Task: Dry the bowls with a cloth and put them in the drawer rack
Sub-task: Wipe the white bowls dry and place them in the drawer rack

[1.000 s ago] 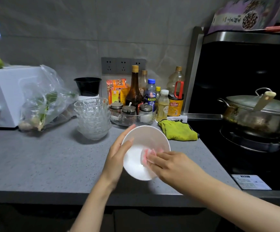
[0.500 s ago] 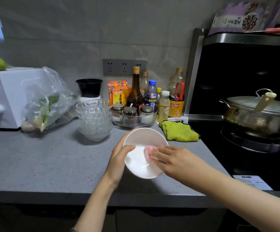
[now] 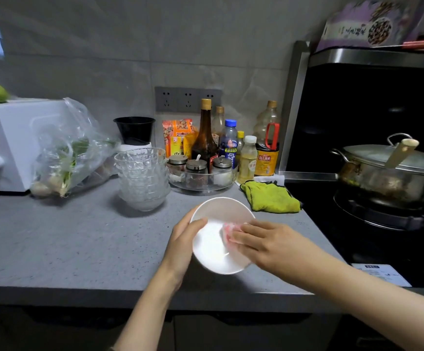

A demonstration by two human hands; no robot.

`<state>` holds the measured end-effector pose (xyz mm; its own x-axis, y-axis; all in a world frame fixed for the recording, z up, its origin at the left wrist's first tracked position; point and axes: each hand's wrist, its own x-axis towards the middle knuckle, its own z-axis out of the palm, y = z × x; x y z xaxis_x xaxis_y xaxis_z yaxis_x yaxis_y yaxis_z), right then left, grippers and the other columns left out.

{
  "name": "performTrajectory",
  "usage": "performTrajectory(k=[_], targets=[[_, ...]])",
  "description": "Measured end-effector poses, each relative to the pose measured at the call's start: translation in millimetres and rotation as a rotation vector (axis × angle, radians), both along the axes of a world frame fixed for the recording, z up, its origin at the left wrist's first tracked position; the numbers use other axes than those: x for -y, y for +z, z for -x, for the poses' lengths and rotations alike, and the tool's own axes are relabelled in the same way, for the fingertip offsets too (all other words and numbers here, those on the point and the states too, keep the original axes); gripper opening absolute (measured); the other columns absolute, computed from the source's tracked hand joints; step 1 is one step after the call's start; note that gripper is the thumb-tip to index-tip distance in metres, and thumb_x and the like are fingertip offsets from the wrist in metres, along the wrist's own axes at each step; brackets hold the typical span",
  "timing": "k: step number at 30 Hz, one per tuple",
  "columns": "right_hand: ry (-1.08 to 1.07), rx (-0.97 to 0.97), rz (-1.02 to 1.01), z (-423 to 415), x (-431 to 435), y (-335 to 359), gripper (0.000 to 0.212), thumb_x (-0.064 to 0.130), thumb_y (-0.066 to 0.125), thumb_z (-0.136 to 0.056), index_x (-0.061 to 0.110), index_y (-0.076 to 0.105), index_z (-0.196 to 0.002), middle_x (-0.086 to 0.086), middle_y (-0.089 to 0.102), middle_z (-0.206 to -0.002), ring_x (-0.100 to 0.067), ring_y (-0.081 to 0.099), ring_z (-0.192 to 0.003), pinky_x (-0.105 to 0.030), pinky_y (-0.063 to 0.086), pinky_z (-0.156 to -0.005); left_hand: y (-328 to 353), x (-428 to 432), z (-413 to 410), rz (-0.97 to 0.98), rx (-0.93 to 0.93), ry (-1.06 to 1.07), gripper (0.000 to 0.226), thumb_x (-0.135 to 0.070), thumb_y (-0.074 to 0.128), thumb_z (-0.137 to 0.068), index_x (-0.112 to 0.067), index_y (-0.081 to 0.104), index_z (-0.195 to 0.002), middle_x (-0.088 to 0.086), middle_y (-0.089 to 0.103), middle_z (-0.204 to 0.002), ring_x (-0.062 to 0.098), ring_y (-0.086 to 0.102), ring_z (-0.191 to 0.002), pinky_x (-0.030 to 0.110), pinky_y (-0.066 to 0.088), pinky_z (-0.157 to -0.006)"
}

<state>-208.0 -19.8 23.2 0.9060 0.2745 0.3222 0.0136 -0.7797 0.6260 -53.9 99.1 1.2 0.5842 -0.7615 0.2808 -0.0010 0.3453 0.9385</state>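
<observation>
The left hand (image 3: 184, 239) grips the white bowl (image 3: 210, 247) by its left rim, with the thumb hooked over the edge onto the inside and the fingers hidden behind. 1 second ago that hand lay longer along the rim, fingers reaching toward the top; half a second ago the thumb had already come over the edge, and it sits almost the same now. The bowl is held in the air over the front of the grey counter (image 3: 66, 249), tilted so its opening faces the camera. It hangs in nearly the same place as before but shows a little less face-on than 1 second ago.

The right hand (image 3: 269, 241) lies with its fingers almost straight and flat, pressing a pink cloth (image 3: 227, 230) against the bowl's inner right wall. Only a small edge of cloth shows past the fingertips, much as in both earlier frames.

Behind, nothing has shifted: a stack of glass bowls (image 3: 142, 178) stands near the back of the counter, a green rag (image 3: 269, 197) lies just beyond the white bowl to the right, and a lidded pot (image 3: 393, 173) sits on the stove.
</observation>
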Motion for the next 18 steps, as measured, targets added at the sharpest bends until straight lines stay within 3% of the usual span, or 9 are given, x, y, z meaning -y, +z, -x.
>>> performTrajectory(k=[3, 6, 8, 10, 13, 15, 17, 18], targets=[[-0.022, 0.102, 0.017, -8.7, -7.9, -10.9, 0.034, 0.013, 0.081, -0.052, 0.009, 0.078, -0.085, -0.006, 0.074, -0.096, -0.019, 0.071, -0.078, -0.027, 0.058, -0.066, -2.1, 2.3, 1.2, 0.027, -0.043, -0.005, 0.034, -0.019, 0.056, -0.082, -0.026, 0.063, -0.114, -0.007, 0.073, -0.098, 0.008, 0.067, -0.088, 0.016, 0.051, -0.069], [-0.074, 0.228, -0.215, -22.1, -30.2, -15.8, 0.03, 0.01, 0.061, -0.061, 0.016, 0.076, -0.086, 0.003, 0.073, -0.083, -0.014, 0.065, -0.056, -0.021, 0.042, -0.036, -11.4, 5.6, 14.5, 0.129, -0.117, 0.013, 0.056, -0.031, 0.062, -0.069, -0.038, 0.056, -0.124, -0.003, 0.065, -0.122, 0.013, 0.063, -0.109, 0.027, 0.051, -0.085], [-0.117, 0.312, -0.427, -32.2, -43.7, -17.1, 0.021, 0.014, 0.058, -0.06, 0.022, 0.071, -0.073, 0.007, 0.068, -0.069, -0.015, 0.059, -0.046, -0.022, 0.034, -0.032, -16.2, 9.6, 28.8, 0.14, -0.167, 0.033, 0.047, -0.032, 0.063, -0.074, -0.044, 0.058, -0.119, 0.002, 0.066, -0.117, 0.017, 0.066, -0.103, 0.023, 0.052, -0.079], [-0.111, 0.307, -0.559, -36.6, -48.8, -22.3, 0.023, 0.016, 0.048, -0.068, 0.021, 0.069, -0.073, 0.006, 0.068, -0.07, -0.017, 0.061, -0.049, -0.024, 0.038, -0.033, -16.5, 13.7, 33.8, 0.103, -0.19, 0.102, 0.028, -0.028, 0.059, -0.088, -0.042, 0.062, -0.112, 0.006, 0.07, -0.103, 0.019, 0.068, -0.092, 0.019, 0.053, -0.069], [-0.02, 0.156, -0.337, -19.1, -33.5, -28.9, 0.039, 0.016, 0.04, -0.076, 0.019, 0.075, -0.094, 0.004, 0.072, -0.1, -0.014, 0.07, -0.077, -0.025, 0.051, -0.047, -13.0, 10.0, 19.4, 0.103, -0.144, 0.142, 0.025, -0.011, 0.044, -0.098, -0.022, 0.066, -0.105, 0.0, 0.072, -0.097, 0.013, 0.068, -0.089, 0.018, 0.053, -0.073], [0.0, -0.001, -0.025, -1.4, -15.1, -22.0, 0.042, 0.018, 0.048, -0.074, 0.011, 0.074, -0.106, -0.004, 0.069, -0.115, -0.018, 0.068, -0.102, -0.029, 0.058, -0.073, -8.8, 3.4, 6.8, 0.053, -0.006, 0.052, 0.026, -0.01, 0.042, -0.099, -0.018, 0.066, -0.105, -0.004, 0.074, -0.095, 0.009, 0.067, -0.09, 0.016, 0.051, -0.074], [-0.098, -0.098, 0.22, 10.5, 1.4, -8.3, 0.054, 0.016, 0.053, -0.071, 0.007, 0.062, -0.124, -0.012, 0.056, -0.133, -0.024, 0.053, -0.125, -0.037, 0.042, -0.105, -3.7, -0.8, -2.0, -0.051, 0.086, -0.098, 0.026, -0.015, 0.043, -0.099, -0.016, 0.067, -0.109, -0.001, 0.075, -0.099, 0.01, 0.068, -0.091, 0.016, 0.051, -0.075], [-0.16, -0.117, 0.324, 13.3, 6.5, -3.7, 0.061, 0.012, 0.049, -0.072, 0.006, 0.053, -0.133, -0.014, 0.046, -0.143, -0.026, 0.041, -0.134, -0.041, 0.029, -0.114, -1.3, -1.0, -5.5, -0.103, 0.124, -0.169, 0.027, -0.018, 0.043, -0.098, -0.017, 0.067, -0.112, -0.001, 0.074, -0.104, 0.01, 0.067, -0.094, 0.016, 0.051, -0.078]])
